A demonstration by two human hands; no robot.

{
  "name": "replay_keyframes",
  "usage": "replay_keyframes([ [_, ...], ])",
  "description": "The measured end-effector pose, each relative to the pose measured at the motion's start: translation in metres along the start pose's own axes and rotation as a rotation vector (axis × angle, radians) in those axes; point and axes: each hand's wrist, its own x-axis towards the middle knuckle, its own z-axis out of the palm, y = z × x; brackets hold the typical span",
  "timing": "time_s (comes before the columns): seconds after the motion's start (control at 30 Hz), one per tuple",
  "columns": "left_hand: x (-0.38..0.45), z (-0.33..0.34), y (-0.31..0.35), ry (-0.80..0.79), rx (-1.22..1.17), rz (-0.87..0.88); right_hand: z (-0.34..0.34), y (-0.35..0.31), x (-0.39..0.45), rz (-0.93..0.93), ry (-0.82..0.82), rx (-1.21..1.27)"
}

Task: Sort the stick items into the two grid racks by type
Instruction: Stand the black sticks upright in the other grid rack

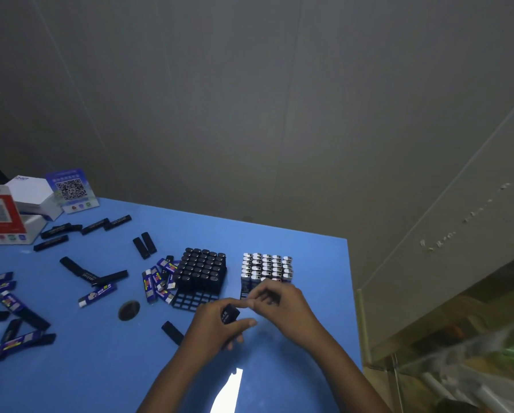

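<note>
A person's two hands meet low over a blue desk [294, 234], seen from a head-worn camera. The left hand [217, 326] curls its fingers and thumb around a black stick [230, 315], holding it steeply tilted, top end up and toward the racks. The right hand [279, 299] reaches in from the right, fingers bent, fingertips at the stick's top end — it seems to pinch or steady that end, though the dim view leaves this unsure.

Directly beyond the hands stand two grid racks. The black rack [200, 275] is nearly filled with black sticks; its nearest rows of cells are bare. Well right of it, the silver-topped rack [267, 268] holds blue sticks with silver caps.

The bare cells lie just ahead and slightly left of the held stick — nearer the left hand. Loose black and blue sticks [99, 293] lie scattered to the left.
</note>
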Motion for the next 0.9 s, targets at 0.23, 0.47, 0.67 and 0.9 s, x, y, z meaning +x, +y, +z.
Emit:
replay_keyframes([
  [0.23,-0.007,-0.005,0.001,-0.051,0.175,0.059,0.025,-0.006,-0.013,0.008,-0.031,0.022],
  [0.47,-0.012,-0.034,-0.007,-0.098,0.195,0.061,0.049,-0.019,-0.007,0.052,-0.070,0.020],
  [0.67,-0.011,-0.090,-0.019,-0.127,0.214,0.066,0.074,-0.039,0.016,0.125,0.007,0.187],
  [0.9,-0.006,-0.160,-0.048,-0.026,0.181,-0.018,0.104,-0.051,0.034,0.145,0.180,0.252],
])
